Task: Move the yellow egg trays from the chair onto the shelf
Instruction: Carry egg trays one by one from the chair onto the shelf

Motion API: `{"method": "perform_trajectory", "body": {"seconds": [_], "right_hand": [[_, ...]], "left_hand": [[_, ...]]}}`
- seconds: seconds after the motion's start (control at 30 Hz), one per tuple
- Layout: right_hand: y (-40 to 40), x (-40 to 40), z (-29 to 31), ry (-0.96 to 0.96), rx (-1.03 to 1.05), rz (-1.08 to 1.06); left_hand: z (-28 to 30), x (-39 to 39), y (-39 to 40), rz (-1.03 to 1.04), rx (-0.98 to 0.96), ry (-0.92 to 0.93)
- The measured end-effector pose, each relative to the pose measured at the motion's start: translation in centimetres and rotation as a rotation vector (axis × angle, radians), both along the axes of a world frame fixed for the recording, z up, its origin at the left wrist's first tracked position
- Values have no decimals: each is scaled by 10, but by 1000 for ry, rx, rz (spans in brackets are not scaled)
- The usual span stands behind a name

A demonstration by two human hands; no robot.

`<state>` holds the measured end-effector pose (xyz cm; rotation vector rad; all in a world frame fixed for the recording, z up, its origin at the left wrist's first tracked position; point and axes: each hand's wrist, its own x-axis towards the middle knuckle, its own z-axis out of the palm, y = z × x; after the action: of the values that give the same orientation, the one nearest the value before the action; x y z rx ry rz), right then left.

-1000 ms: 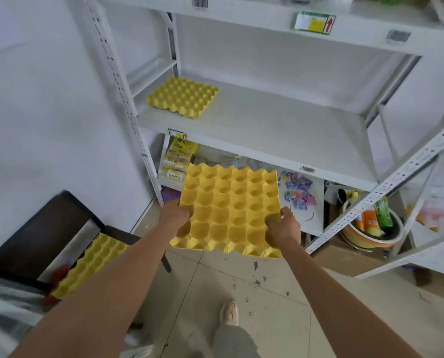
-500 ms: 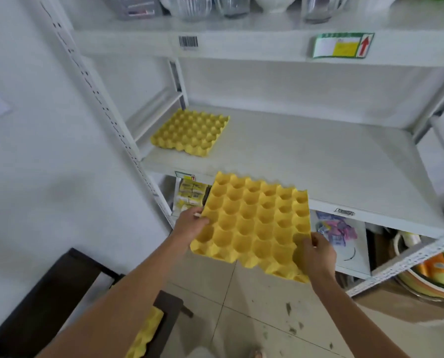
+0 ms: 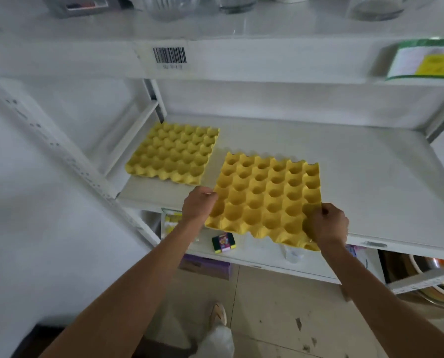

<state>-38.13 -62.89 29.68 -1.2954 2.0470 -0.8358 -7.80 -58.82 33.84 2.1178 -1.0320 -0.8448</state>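
Change since earlier frame: held tray (image 3: 266, 200) is now carried over the middle shelf (image 3: 370, 182); previously it was held in front of the shelf's front edge, below board level. The chair is no longer in view.

Landmark: all places are given relative to the middle shelf.

Placed tray (image 3: 173, 153): one yellow egg tray is seen lying flat at the shelf's rear left corner. This part is judged done.

Held tray: its far half is seen over the shelf board, its near edge overhanging the shelf's front edge. Whether the far edge touches the board cannot be told. It lies just right of the placed tray, with a gap between them.

Left hand (image 3: 199, 205): closed on the held tray's near left edge.

Right hand (image 3: 328, 224): closed on the held tray's near right corner, thumb on top.

Stage: second tray is judged to be in the act of being set down, not yet released.

Remaining: the tray is to be pushed fully onto the shelf and let go. Any trays left on the chair cannot be confirmed from this view.

Other items: glassware (image 3: 169, 5) is noted on the level above, a small packet (image 3: 223, 242) on the level below.
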Motion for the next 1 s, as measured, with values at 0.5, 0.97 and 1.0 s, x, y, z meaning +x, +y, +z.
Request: {"method": "perform_trajectory", "body": {"seconds": [0.5, 0.97, 1.0], "right_hand": [[-191, 62, -50, 242, -20, -33], [-283, 108, -49, 239, -5, -59], [-287, 109, -49, 247, -7, -58]], "left_hand": [[-68, 34, -159, -529, -140, -541], [-89, 39, -242, -554, -123, -790], [-88, 40, -244, -558, -132, -794]]}}
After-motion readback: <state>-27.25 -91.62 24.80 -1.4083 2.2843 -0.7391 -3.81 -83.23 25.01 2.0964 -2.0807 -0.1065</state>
